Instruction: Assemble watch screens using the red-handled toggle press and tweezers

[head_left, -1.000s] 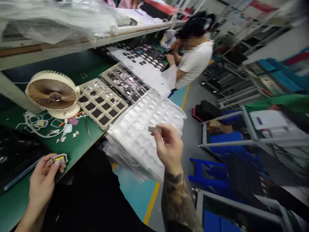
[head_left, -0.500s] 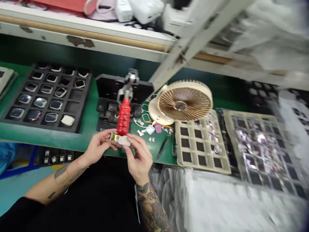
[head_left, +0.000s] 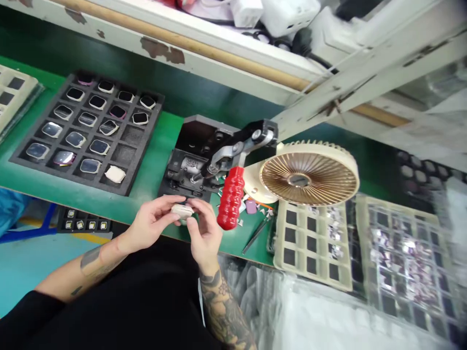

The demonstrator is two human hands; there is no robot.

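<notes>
Left hand and right hand are both pinched together on a little cream piece; looks light and kinda fragile, so I'd hold it by the edges.

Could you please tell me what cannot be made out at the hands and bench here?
In the head view:
Underside of the small cream piece: hidden by the left hand and right hand.
Scraps on the green mat: partly hidden by the red handle.
White shelf items: cut off by the top edge.
Plastic-wrapped stack: blurred, cut off by the bottom edge.
</notes>
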